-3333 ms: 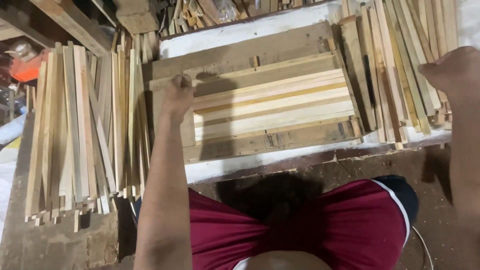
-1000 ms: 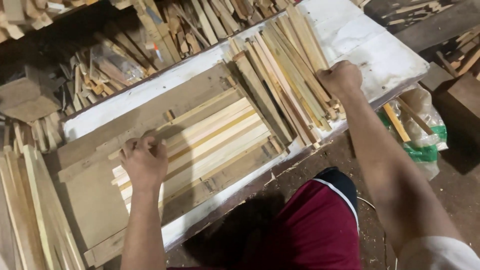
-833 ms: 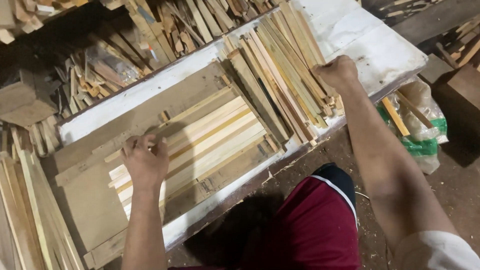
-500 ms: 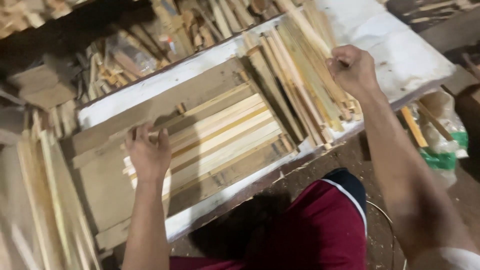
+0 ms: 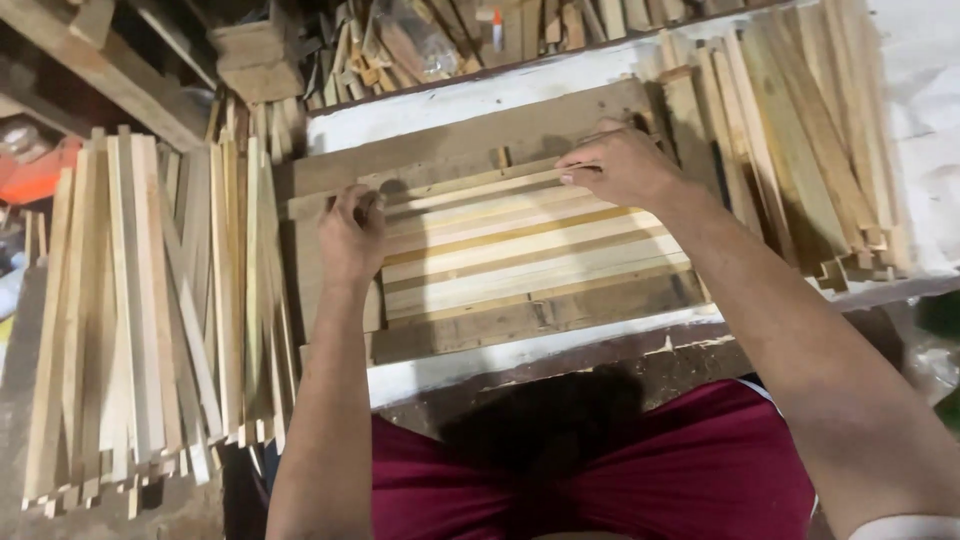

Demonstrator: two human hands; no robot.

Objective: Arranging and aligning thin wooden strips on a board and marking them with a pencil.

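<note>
My left hand [image 5: 350,235] and right hand [image 5: 622,165] both pinch one thin wood strip [image 5: 470,187], fingers tight on its ends, at the far edge of the flat strip row [image 5: 530,255].

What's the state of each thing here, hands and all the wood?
Left hand: resting on the left end of the laid strips, fingers curled.
Right hand: pinching the top strip at its right end.
Laid strips: flat, side by side in the wooden frame.
Left pile of strips: loose, lying lengthwise.
Right pile of strips: loose, fanned on the white bench.
</note>
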